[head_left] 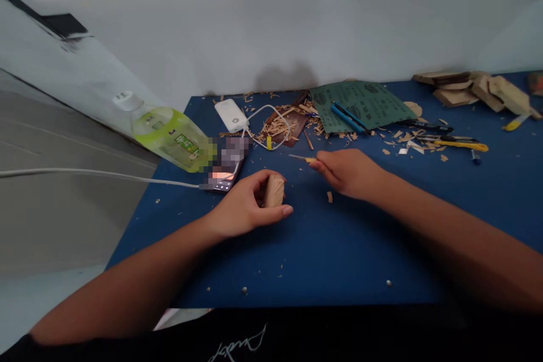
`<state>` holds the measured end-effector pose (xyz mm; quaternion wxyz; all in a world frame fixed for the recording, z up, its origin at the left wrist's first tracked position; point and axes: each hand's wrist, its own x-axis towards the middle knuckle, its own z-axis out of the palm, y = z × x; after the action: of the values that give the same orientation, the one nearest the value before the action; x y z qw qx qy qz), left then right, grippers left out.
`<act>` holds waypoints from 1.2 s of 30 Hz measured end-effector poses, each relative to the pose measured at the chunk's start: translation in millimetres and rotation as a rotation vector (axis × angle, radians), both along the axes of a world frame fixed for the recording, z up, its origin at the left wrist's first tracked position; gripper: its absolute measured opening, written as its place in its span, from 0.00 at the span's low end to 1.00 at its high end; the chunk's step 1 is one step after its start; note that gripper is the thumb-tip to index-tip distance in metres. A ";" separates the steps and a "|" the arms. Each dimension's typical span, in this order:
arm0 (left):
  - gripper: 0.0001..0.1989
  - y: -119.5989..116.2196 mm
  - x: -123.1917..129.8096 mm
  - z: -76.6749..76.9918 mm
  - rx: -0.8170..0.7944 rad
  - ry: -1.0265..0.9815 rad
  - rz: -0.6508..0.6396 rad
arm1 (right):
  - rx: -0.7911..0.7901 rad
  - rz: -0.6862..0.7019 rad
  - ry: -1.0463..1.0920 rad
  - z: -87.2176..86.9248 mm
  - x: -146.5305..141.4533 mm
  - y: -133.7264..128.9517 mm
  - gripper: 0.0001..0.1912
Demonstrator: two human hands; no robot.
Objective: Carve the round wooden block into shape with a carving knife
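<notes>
My left hand point(246, 205) is curled around a small rounded block of pale wood point(275, 190), which shows between the fingers and thumb. My right hand point(348, 172) pinches a slim carving knife point(302, 158) with a yellow handle, its thin blade pointing left. The blade tip hangs above the blue table top point(322, 249), apart from the wood block. A single wood chip point(330, 197) lies on the table just below my right hand.
Wood shavings are scattered across the back of the table around a green sandpaper sheet point(362, 104), a white power bank point(231, 115) and a cabled smartphone point(223, 174). A plastic bottle point(169, 138) lies at left. Yellow utility knives point(462, 146) and wood offcuts point(475, 89) sit back right.
</notes>
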<state>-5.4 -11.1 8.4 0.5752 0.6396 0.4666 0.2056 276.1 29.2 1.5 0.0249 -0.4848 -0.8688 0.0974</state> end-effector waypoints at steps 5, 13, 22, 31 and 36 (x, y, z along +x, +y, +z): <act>0.32 -0.4 3.4 -6.4 0.126 0.095 0.056 | -0.120 0.220 0.078 -0.8 -19.4 -23.7 0.26; 0.31 -8.6 6.8 3.1 0.130 0.155 0.053 | -0.122 0.219 -0.005 7.2 -24.9 -26.5 0.24; 0.28 11.3 3.2 -4.6 -0.033 0.066 0.026 | -0.043 0.081 -0.133 8.4 -20.3 -12.4 0.25; 0.29 2.4 2.2 -4.0 -0.035 0.022 -0.039 | -0.008 -0.071 -0.123 -1.6 -4.4 4.1 0.30; 0.28 3.7 1.7 -9.5 0.047 0.090 0.042 | -0.095 0.186 0.096 -3.8 -8.8 -8.8 0.26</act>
<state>-3.7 -7.4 -1.1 0.5342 0.6515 0.5004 0.1995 267.3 20.4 -2.2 0.0342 -0.3977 -0.9022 0.1634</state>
